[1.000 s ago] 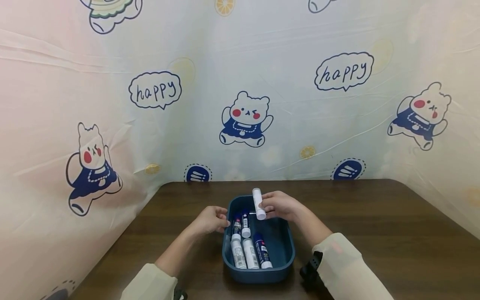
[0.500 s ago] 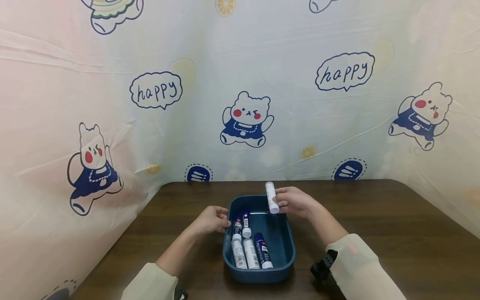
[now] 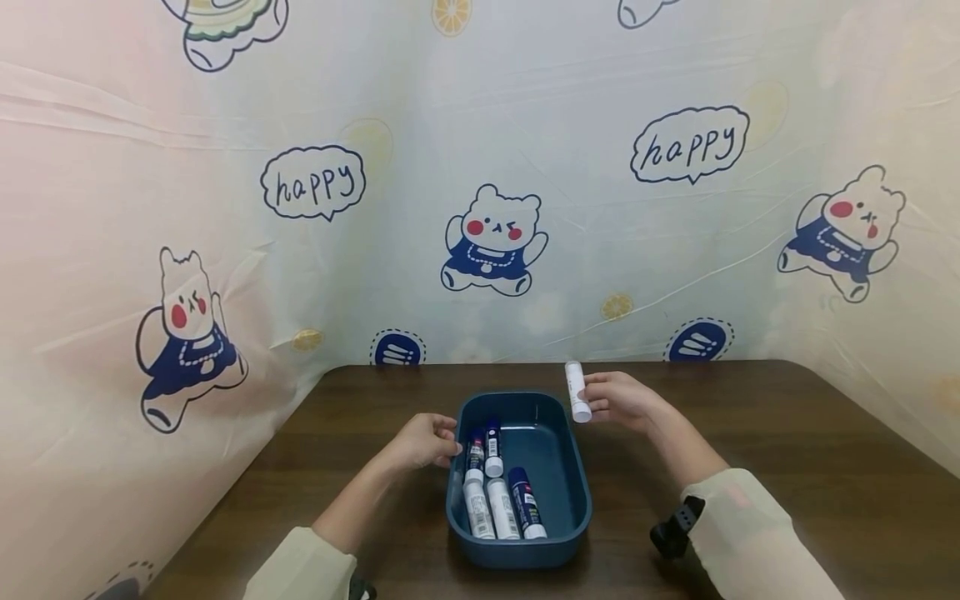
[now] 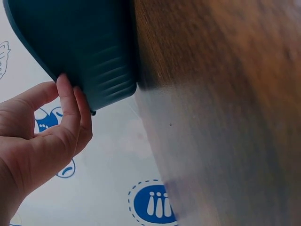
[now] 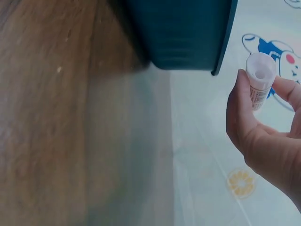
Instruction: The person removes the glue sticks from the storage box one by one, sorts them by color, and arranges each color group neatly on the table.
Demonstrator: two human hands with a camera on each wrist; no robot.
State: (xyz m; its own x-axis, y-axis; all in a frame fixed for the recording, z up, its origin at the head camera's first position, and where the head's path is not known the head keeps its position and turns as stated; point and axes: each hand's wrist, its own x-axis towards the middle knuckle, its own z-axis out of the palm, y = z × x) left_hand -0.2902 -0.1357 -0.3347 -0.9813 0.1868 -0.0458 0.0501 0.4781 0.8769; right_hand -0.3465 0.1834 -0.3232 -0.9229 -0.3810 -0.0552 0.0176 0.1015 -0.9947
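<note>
Holding a white tube [image 3: 577, 392], slightly tilted, in the grip of the right hand [image 3: 622, 399], closed to a pinch between thumb and fingers. Held above the tabletop [image 3: 750, 442], just right of the far end of the blue bin [image 3: 525, 553]. Touching the bin's left rim with fingertips of the left hand [image 3: 420, 442]; cannot tell whether pinching or merely resting there. Seeing five more tubes [image 3: 502, 508] inside, toward left and near.

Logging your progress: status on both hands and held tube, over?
Right hand pinching white tube above table, right of blue bin. Left hand touching bin's left rim. Nothing visible blocking tube.
</note>
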